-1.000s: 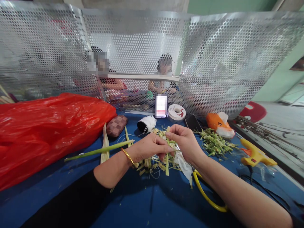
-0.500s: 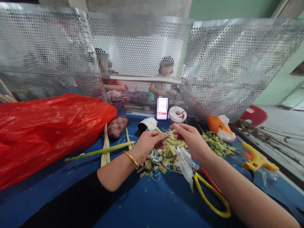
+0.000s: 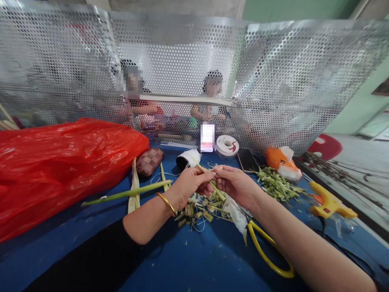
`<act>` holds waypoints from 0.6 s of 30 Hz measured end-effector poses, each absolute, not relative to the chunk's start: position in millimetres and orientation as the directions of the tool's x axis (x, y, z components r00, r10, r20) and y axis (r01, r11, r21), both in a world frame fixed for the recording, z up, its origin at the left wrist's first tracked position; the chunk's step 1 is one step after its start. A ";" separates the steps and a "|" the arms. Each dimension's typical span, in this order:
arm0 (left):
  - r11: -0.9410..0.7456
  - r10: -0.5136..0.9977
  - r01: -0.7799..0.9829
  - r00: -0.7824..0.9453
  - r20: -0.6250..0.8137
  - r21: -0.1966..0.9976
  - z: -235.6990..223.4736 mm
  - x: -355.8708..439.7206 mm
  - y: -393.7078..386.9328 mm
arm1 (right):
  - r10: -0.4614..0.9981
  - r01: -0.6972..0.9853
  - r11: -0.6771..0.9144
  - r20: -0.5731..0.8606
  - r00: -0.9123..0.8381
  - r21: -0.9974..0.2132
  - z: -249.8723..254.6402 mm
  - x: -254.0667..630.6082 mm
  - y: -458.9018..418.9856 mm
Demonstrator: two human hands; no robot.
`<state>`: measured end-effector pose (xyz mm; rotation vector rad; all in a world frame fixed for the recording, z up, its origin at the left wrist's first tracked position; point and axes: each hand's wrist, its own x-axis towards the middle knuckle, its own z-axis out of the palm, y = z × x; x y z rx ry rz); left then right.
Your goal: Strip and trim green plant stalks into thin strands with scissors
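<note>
My left hand (image 3: pixel 190 185), with a gold bangle on its wrist, and my right hand (image 3: pixel 235 184) meet over a heap of cut green and pale stalk scraps (image 3: pixel 202 205) on the blue table (image 3: pixel 194 259). Both hands pinch one thin green leaf strip (image 3: pixel 211 178) between thumb and fingers, fingertips almost touching. Yellow-handled scissors (image 3: pixel 267 253) lie on the table under my right forearm, blades hidden by a white scrap (image 3: pixel 237 215).
A big red plastic bag (image 3: pixel 60 162) fills the left side. A long green stalk (image 3: pixel 127 193), a checkered pouch (image 3: pixel 149 160), a spool of white thread (image 3: pixel 188 158), a tape roll (image 3: pixel 227 144), a phone (image 3: pixel 247 159), another scrap pile (image 3: pixel 276 184) and a yellow glue gun (image 3: pixel 330 201) lie around. Two people sit behind a perforated metal screen (image 3: pixel 273 81).
My hands, apart half a second ago with the strip stretched between them, have come together. Both have moved slightly toward me above the scrap heap.
</note>
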<state>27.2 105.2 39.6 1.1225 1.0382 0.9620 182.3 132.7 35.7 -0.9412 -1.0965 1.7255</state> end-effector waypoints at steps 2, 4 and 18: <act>0.168 0.957 -0.072 0.250 -0.145 0.983 40.2 28.0 104.8 | 0.944 -0.278 -0.195 -0.104 -0.313 -0.941 34.5 180.0 131.2; 0.146 0.951 -0.064 0.283 -0.123 0.987 40.5 29.0 104.0 | 0.959 -0.284 -0.132 -0.050 -0.278 -0.950 33.2 177.4 129.3; 0.150 0.905 0.037 0.397 -0.152 0.988 44.1 25.3 99.7 | 0.980 -0.177 0.101 0.129 -0.151 -0.979 27.6 173.2 126.8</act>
